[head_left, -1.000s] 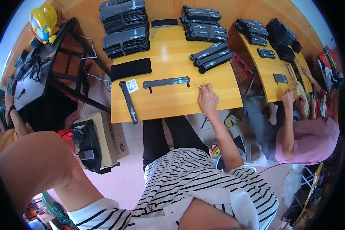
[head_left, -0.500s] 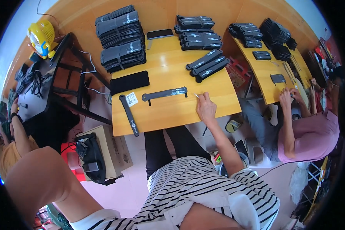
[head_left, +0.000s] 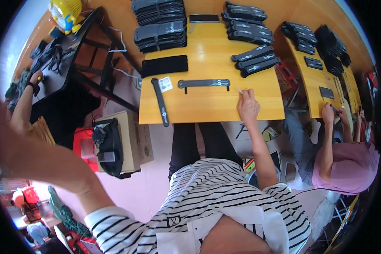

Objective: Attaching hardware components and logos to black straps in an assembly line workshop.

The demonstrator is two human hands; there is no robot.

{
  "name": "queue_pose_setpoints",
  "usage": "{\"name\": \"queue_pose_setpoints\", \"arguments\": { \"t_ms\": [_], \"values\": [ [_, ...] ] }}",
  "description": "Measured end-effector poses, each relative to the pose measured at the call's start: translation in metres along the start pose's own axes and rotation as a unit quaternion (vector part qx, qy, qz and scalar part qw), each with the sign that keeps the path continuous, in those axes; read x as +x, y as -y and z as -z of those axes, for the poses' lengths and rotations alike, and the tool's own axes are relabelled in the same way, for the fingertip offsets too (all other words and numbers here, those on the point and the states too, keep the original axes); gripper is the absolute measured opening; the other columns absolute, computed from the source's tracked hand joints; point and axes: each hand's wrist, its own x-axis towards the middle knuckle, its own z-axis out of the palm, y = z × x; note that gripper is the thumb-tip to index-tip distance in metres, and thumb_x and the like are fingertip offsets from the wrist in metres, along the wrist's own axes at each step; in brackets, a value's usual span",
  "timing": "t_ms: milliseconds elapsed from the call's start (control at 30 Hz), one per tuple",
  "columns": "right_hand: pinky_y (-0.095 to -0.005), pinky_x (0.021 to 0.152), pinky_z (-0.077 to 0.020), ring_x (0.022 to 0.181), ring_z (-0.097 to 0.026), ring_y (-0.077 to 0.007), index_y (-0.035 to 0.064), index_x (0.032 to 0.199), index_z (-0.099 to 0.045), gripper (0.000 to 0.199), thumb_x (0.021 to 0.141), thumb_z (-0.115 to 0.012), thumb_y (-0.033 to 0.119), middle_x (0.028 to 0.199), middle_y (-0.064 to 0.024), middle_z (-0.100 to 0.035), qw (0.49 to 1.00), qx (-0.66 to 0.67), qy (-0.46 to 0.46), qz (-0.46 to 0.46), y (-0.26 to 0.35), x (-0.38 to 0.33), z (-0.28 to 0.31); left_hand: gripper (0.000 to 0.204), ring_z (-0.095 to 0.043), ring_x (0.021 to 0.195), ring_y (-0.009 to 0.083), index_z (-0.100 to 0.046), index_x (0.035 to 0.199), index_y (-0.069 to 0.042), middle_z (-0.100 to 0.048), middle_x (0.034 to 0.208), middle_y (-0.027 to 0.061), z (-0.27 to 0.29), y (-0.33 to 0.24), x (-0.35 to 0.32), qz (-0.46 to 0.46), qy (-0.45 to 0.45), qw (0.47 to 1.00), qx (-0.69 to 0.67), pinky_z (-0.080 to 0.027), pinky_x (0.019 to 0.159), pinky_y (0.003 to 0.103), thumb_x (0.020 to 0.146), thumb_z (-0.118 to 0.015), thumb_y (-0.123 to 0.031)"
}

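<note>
My right hand [head_left: 249, 106] rests by the table's front right, fingers pinched around a small whitish thing [head_left: 241, 91] too small to name. Left of it lies a dark grey strap [head_left: 204, 83] set crosswise, with two short black tabs below it and a shiny clear patch on its right part. A second dark strap [head_left: 160, 103] lies lengthwise farther left, touching or close to a white printed label [head_left: 165, 84]. My left arm is raised close to the camera at the left, and its hand is out of the picture.
On the yellow table [head_left: 207, 108] stand bundled strap stacks [head_left: 161, 36] at the back left and more bundles [head_left: 249, 31] at the back right. A black cloth piece [head_left: 165, 65] lies at the left. Co-workers sit at tables on both sides. A cardboard box [head_left: 131, 142] stands on the floor.
The view has shifted, so the table appears higher and farther right. My raised left arm has swung across the left side. My right hand keeps its pinch beside the crosswise strap.
</note>
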Motion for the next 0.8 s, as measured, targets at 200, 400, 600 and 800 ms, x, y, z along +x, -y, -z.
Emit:
{"name": "queue_pose_setpoints", "arguments": {
  "t_ms": [200, 400, 600, 800],
  "values": [
    [-0.0427, 0.053, -0.0469, 0.062, -0.058, -0.0323, 0.0055, 0.088, -0.056, 0.01, 0.079, -0.054, 0.007, 0.087, -0.0102, -0.05, 1.0, -0.011, -0.007, -0.013, -0.008, 0.0, -0.005, 0.031, -0.054, 0.059, 0.0115, -0.059, 0.08, -0.002, -0.056, 0.066, 0.003, -0.149, 0.129, -0.048, 0.286, 0.012, 0.954, 0.086, -0.043, 0.052, 0.026, 0.085, -0.055, -0.033],
    [-0.0433, 0.054, -0.0471, 0.063, -0.058, -0.033, 0.0063, 0.089, -0.056, 0.01, 0.079, -0.054, 0.008, 0.089, -0.0103, -0.049, 1.0, -0.021, 0.001, -0.019, -0.005, -0.002, -0.002, 0.047, -0.061, 0.071, 0.036, -0.056, 0.086, 0.003, -0.062, 0.074, 0.0182, -0.237, 0.202, -0.114, 0.362, -0.035, 0.88, 0.305, -0.047, 0.065, 0.042, 0.07, -0.07, -0.04],
    [-0.0438, 0.054, -0.0472, 0.065, -0.058, -0.0338, 0.006, 0.089, -0.055, 0.01, 0.08, -0.054, 0.009, 0.09, -0.01, -0.049, 0.999, -0.02, 0.01, -0.03, -0.008, -0.005, -0.003, 0.029, -0.057, 0.058, 0.0214, -0.055, 0.079, 0.002, -0.061, 0.066, 0.0129, -0.234, 0.225, -0.129, 0.439, -0.063, 0.895, 0.048, -0.045, 0.055, 0.033, 0.073, -0.067, -0.024],
    [-0.0425, 0.056, -0.0466, 0.067, -0.058, -0.0341, 0.0048, 0.093, -0.057, 0.015, 0.08, -0.054, 0.009, 0.084, -0.0108, -0.052, 0.999, 0.031, 0.006, -0.025, -0.007, 0.001, 0.004, 0.009, -0.054, 0.053, 0.0097, -0.053, 0.086, -0.004, -0.063, 0.069, 0.0106, -0.231, 0.16, -0.137, 0.457, -0.154, 0.799, -0.359, -0.042, 0.048, 0.02, 0.083, -0.057, -0.012]
  ]
}}
